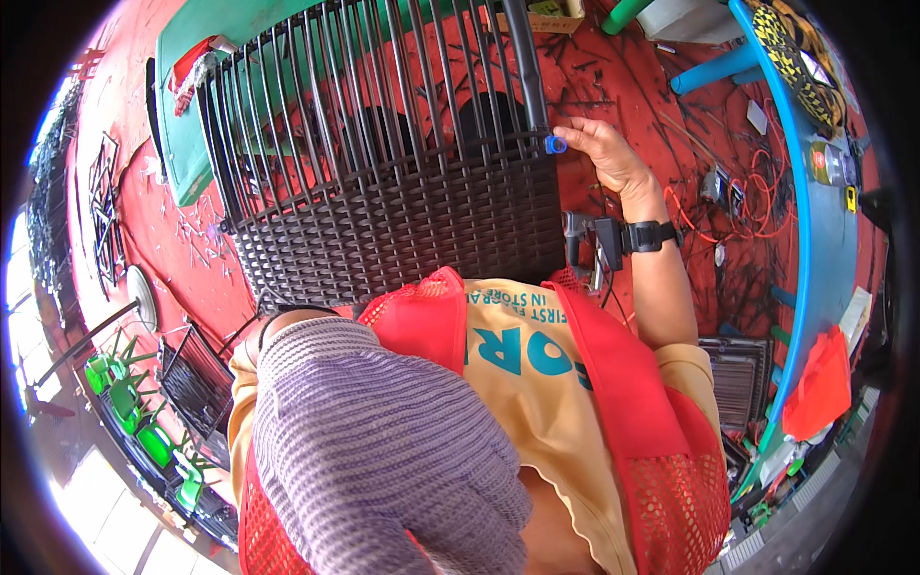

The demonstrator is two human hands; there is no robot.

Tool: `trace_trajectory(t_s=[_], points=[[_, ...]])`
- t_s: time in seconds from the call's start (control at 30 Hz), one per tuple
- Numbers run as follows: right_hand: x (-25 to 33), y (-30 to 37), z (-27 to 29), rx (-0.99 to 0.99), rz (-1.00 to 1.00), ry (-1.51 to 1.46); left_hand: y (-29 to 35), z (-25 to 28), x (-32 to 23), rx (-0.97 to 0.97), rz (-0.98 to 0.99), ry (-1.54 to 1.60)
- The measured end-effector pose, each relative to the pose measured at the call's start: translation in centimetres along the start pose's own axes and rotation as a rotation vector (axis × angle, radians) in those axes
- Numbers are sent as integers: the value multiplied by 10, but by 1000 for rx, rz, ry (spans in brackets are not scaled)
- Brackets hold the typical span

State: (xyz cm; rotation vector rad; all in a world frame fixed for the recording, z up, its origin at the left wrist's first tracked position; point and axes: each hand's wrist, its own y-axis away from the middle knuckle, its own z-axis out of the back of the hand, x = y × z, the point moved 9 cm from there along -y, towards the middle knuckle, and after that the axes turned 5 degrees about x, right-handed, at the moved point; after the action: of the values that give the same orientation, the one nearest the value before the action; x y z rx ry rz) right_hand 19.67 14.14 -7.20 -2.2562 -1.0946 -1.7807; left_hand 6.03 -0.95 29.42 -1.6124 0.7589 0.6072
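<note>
A dark brown half-woven furniture panel stands in front of me, closely woven in its lower part, with bare vertical strands above. My right hand, bare and with a black watch at the wrist, is at the panel's right edge. Its thumb and fingertips pinch close together beside the frame post, just above a small blue plastic piece. What lies between the fingertips is too small to tell. My left hand, in a purple-grey striped knit glove, is raised very close to the camera. Its fingertips are partly out of view.
A grey and black power tool lies right of the panel. Dark strand scraps litter the red floor. A blue-edged table carries gloves and a jar at right. A green board lies behind. Small green chairs stand at left.
</note>
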Motion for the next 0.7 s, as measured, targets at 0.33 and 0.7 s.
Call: trace_trajectory(t_s=[0.33, 0.7], points=[[2, 4, -4, -3, -26, -21, 11, 9, 14, -35, 83, -83], [6, 9, -13, 8, -141, 54, 165, 185, 139, -789, 905, -1301]])
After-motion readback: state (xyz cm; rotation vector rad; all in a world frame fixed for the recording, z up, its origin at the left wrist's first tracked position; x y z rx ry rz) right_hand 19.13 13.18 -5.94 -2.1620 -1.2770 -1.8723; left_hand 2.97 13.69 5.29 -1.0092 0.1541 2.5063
